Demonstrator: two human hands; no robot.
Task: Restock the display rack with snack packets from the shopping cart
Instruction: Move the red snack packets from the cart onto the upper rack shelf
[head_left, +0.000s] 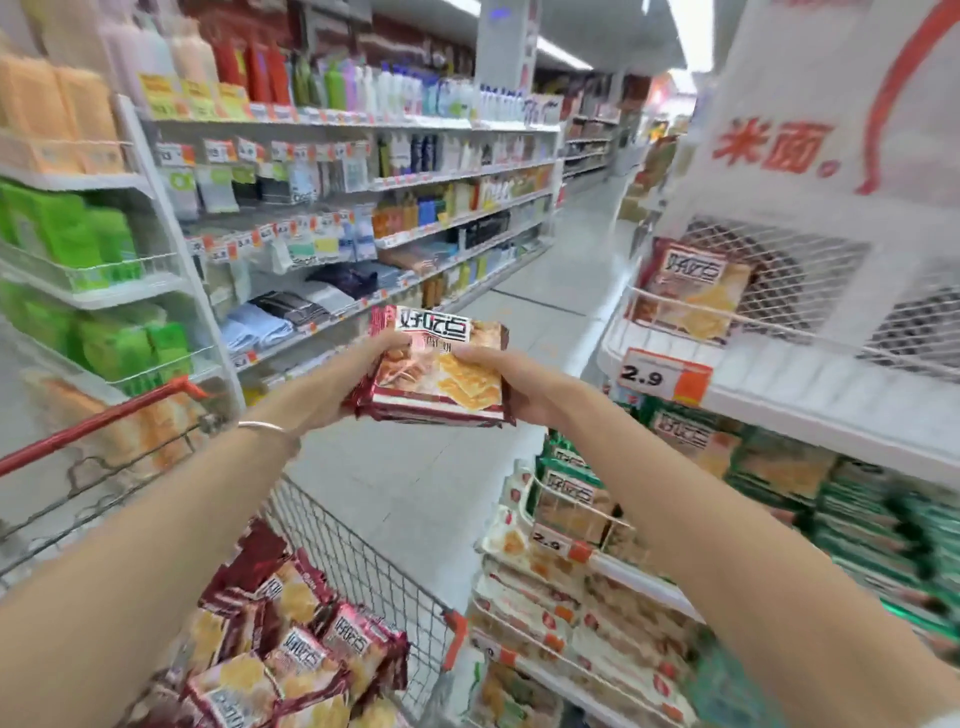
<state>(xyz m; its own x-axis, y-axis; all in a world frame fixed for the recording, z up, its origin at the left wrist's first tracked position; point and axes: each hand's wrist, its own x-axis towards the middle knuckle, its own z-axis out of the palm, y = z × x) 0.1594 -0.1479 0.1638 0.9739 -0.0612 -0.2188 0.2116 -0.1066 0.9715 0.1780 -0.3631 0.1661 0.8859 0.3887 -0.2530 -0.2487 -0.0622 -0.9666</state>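
Packets (291, 654) in maroon wrappers lay heaped in our shopping cart (363, 561) at the lower left, closest to us, inside its wire basket. The cart's red handle (104, 410) ran off to the left. Above the cart we had both forearms stretched forward, a thin bangle (262, 427) on the left wrist.

Our left hand (358, 379) gripped the left edge of a small stack (441, 374) of the same packets, and our right hand (514, 387) gripped its right edge, thumb on top and fingers curled beneath. We held the stack flat, face up, in the air over the aisle floor (545, 291), between the cart and the display rack (779, 395). It looked like two or three packets, though the blur made the count uncertain.

On the right, the rack's lower tiers held cream and green packets (883, 525) in rows. Its upper tier, behind a low wire guard, carried a single packet (691, 291) of our kind standing against the mesh back, with a price tag (665, 375) clipped to the shelf edge just below it.

Across the aisle, long shelves (363, 182) of bottles and hanging goods ran away into the distance.
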